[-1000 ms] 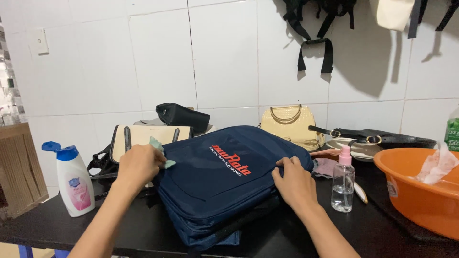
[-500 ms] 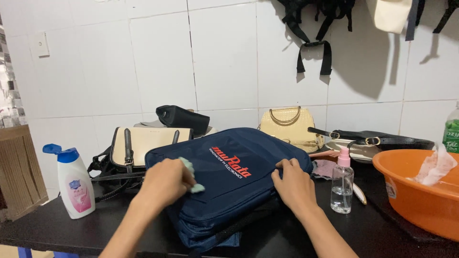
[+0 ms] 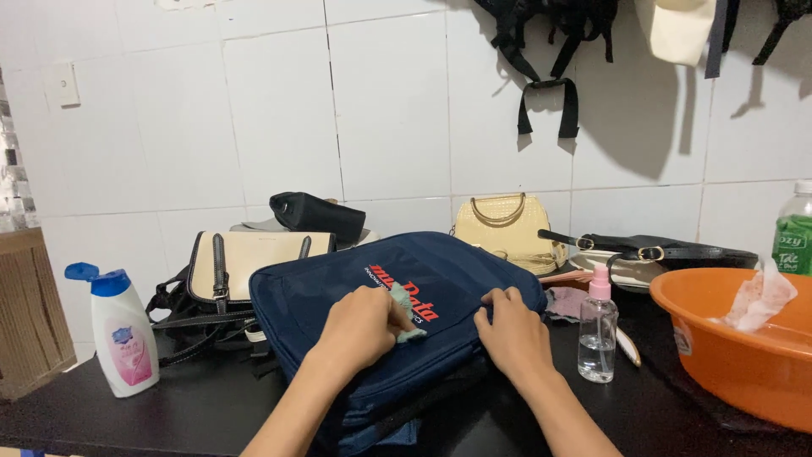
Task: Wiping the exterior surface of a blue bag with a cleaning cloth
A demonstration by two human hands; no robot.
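Your left hand (image 3: 362,326) rests on top of the navy blue bag (image 3: 338,292), its fingers curled around a small pale green cloth (image 3: 406,306) pressed against the bag's printed front. Your right hand (image 3: 510,334) lies flat and unclenched on the same bag, just to the right of the cloth, gripping nothing. The bag sits in the middle of a dark, glossy black worktop (image 3: 169,419), tilted slightly up toward the wall.

Behind the bag, to the left, a cream handbag with black straps (image 3: 254,262) leans near the wall, with a small black pouch (image 3: 317,216) just beyond it. A pale yellow handbag (image 3: 506,228) stands behind the navy bag on the right, and a black belt with a metal buckle (image 3: 651,247) lies across a light-coloured bag beside it. On the far left stands a white bottle with a blue cap (image 3: 123,334), near a brown cardboard box (image 3: 30,313). To your right, a small clear spray bottle with a pink top (image 3: 597,330) stands close to the bag, and an orange basin (image 3: 719,355) holding crumpled tissue sits at the edge. A green-labelled bottle (image 3: 795,233) stands behind the basin.

The wall is tiled in large white squares (image 3: 389,110), with black straps (image 3: 550,76) and a cream cap (image 3: 681,30) hanging from above.
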